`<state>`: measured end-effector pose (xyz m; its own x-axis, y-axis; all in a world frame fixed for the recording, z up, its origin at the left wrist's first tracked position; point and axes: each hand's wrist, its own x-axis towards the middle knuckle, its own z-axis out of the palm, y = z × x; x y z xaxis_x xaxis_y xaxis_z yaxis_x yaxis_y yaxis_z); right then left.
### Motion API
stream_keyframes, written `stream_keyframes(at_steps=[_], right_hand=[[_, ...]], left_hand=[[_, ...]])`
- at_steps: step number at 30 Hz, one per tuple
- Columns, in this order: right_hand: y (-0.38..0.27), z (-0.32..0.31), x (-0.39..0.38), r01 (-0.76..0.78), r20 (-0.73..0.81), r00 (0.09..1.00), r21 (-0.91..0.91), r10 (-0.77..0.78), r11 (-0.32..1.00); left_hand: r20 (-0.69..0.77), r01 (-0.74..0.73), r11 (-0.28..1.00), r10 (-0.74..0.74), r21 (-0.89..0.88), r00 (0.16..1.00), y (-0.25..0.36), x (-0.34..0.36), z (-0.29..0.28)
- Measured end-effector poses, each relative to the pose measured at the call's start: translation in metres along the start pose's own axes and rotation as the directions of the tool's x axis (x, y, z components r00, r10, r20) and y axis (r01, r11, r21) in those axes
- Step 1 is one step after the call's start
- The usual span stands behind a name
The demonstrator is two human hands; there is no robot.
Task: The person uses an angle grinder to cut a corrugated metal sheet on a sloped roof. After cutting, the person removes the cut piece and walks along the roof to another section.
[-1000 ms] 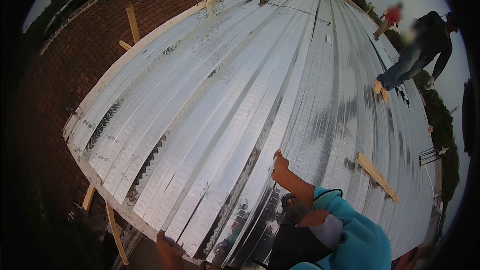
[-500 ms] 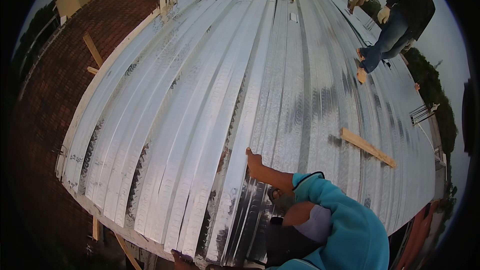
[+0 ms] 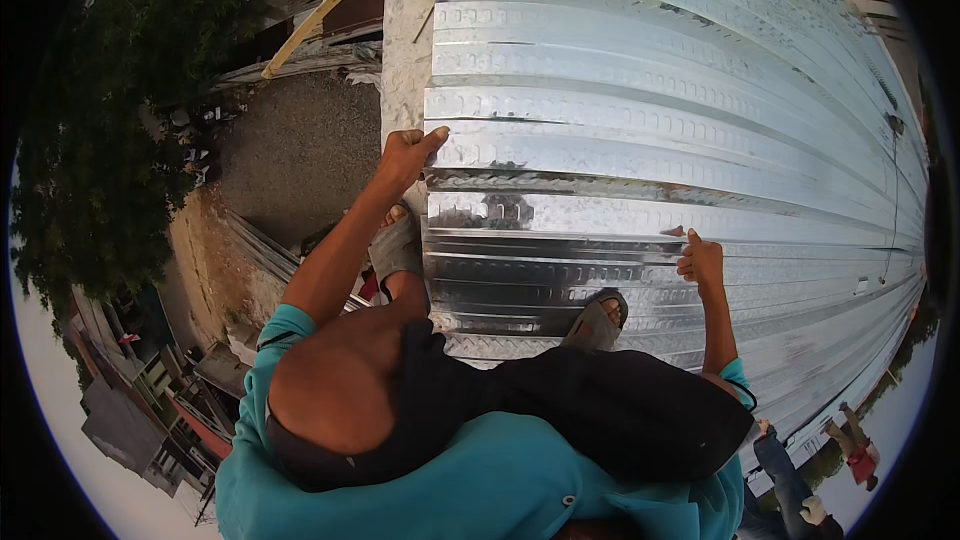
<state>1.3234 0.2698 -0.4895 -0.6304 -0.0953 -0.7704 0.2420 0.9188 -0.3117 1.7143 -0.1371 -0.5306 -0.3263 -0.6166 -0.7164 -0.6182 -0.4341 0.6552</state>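
Ground below (image 3: 300, 150), far left: gravel and bare earth, trees and building roofs around it; a second ago the view looked out across the roof, now it looks straight down over the edge.

Concrete edge (image 3: 405, 50): pale strip along the sheet's left end, running up the picture.

Left hand (image 3: 408, 153): fingers curled over the left end of the corrugated metal sheet (image 3: 640, 150), thumb on top, a closed grip on the edge; earlier this hand showed only at the lower rim of the picture, not on any sheet end.

Left sandal (image 3: 396, 245): grey, set at the sheet's left edge, just below the left hand.

Corrugated metal sheet: shiny ribbed panel, lying flat, overlapping others that stretch to the right; the person crouches on it.

Right sandal (image 3: 597, 320): planted on the ribs near the lower middle.

Right hand (image 3: 700, 262): pressed on a rib, fingers bent; whether it grasps anything cannot be told; half a second ago it lay similarly on the metal.

Other people (image 3: 850, 440), lower right: small, well apart; previously upper right.
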Motion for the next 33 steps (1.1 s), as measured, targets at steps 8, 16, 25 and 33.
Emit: stream_keyframes(at_steps=[8,16,25,33], right_hand=[[-0.126,-0.002,-0.041,0.643,0.334,0.621,-0.734,-0.709,0.218],[-0.244,0.202,-0.054,0.789,0.720,-0.041,-0.402,-0.693,-0.464],[-0.224,0.242,-0.050,0.715,0.712,0.019,-0.500,-0.702,-0.489],[-0.227,0.234,-0.059,0.721,0.695,0.112,-0.549,-0.710,-0.424]], left_hand=[[-0.403,-0.155,0.893,-0.033,-0.423,0.914,-0.025,-0.037,-0.031],[-0.703,0.071,0.976,0.098,0.207,0.705,-0.152,-0.066,-0.011],[-0.540,0.269,0.957,-0.172,0.107,0.824,-0.122,-0.059,-0.033],[-0.565,0.453,0.872,-0.283,0.184,0.775,-0.098,-0.039,-0.022]])
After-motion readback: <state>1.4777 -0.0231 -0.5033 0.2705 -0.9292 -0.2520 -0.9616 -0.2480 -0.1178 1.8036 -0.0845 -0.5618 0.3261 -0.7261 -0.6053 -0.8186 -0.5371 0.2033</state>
